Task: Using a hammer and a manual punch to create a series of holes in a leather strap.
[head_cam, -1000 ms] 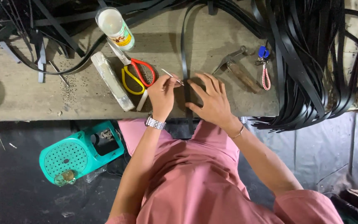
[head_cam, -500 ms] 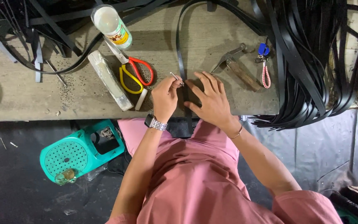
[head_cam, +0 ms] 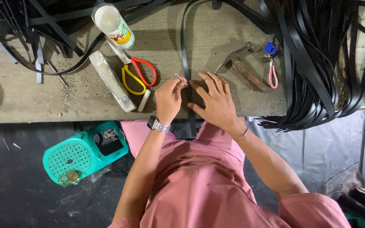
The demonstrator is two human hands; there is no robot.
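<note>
Head view: left hand pinches a small metal pin between thumb and forefinger, fingers narrow, tip poised just beside the black strap. Right hand lies flat, fingers spread wide, pressing the strap against the counter near its front edge, apparently to steady it. Strap is thin, flat, dark, running from the far edge toward the body. Scissors and hammer lie nearby.

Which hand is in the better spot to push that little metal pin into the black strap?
Probably the left hand. It pinches the small metal pin right beside the black strap, while the right hand lies flat on the strap, pressing it to the table.
</note>
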